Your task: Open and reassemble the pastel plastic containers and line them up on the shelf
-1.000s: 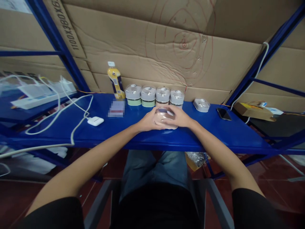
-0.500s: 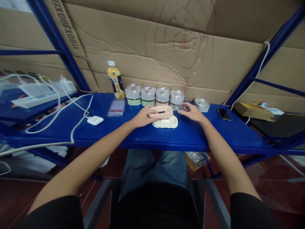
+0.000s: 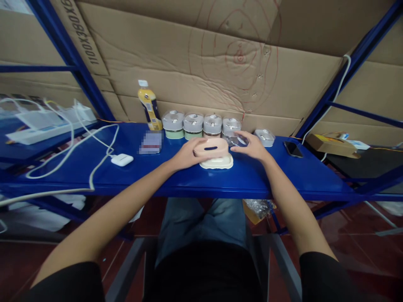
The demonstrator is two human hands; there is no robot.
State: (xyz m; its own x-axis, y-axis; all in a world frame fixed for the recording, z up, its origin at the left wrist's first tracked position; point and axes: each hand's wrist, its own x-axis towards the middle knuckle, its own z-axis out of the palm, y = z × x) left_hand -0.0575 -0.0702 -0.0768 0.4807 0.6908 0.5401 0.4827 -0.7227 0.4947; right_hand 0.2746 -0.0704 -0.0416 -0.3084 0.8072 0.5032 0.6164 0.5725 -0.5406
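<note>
**Blue bench (image 3: 176, 182), cardboard wall (image 3: 163, 58) behind: left hand (image 3: 185, 156) on peach cover (image 3: 211, 143), right hand (image 3: 254, 147) off its right end**

Peach cover: front and centre on the bench, slot in its top face, long axis running left-right across the person's front. Cream base (image 3: 217, 163) pokes out below its near side, same orientation.

Left hand: gripping the cover at its left end, fingers wrapped on that short end and along the near edge. It's the nearer hand, already in contact.

Right hand: a small gap off the cover's right end, not touching it. So the cover lies directly left of the right hand, its free end facing that palm. Fingers are curled round a clear plastic piece (image 3: 234, 141). Looks gripped, but it's see-through and blurred against the stuff behind, so I can't swear to its edges.

Around: four grey-topped containers (image 3: 193, 123) in a row behind the hands, the rightmost partly behind the clear piece. Lone grey-topped piece (image 3: 264, 137) right of the row, phone (image 3: 293, 149) further right. Left side: yellow bottle (image 3: 150, 108) by the row, pixelated packet (image 3: 151, 142) in front of it, white case (image 3: 122, 160) on a cable.
</note>
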